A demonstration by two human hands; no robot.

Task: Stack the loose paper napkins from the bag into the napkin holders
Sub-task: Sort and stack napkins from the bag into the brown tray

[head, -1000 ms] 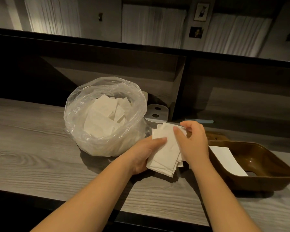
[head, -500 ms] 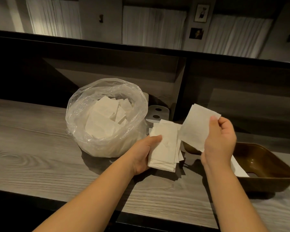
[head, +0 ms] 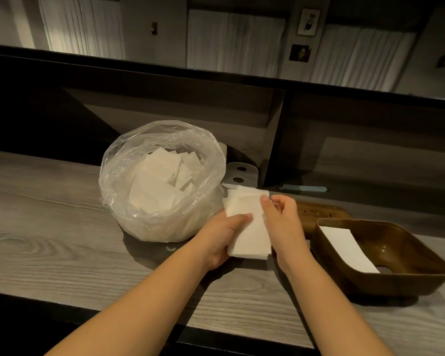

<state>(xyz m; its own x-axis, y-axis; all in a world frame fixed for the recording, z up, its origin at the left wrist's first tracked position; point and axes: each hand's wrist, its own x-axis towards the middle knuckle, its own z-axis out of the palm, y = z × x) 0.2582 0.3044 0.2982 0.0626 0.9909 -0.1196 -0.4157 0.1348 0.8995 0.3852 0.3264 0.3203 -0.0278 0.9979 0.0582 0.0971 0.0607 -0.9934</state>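
- A stack of soft white paper napkins (head: 249,227), square-cornered and slightly fanned at the far end, was held just above the grey wood-grain counter (head: 49,240), between the bag and the holder.
- The stack was gripped from below by the left hand (head: 224,240), with the thumb laid flat across the top sheet.
- The stack's right edge, toward 3 o'clock, was pinched by the curled fingers of the right hand (head: 280,222); which sheet was caught could not be made out.
- A crinkled clear plastic bag (head: 162,181), rounded and open-mouthed, was seen at 10 o'clock from the hands, with loose napkins (head: 159,181) heaped inside.
- A glossy brown plastic napkin holder (head: 401,255), a tray with rounded corners, sat at 3 o'clock with one flat white napkin (head: 347,250) in it.
- A pale plate with two holes (head: 239,174) was partly hidden behind the bag at 12 o'clock; its identity was unclear.
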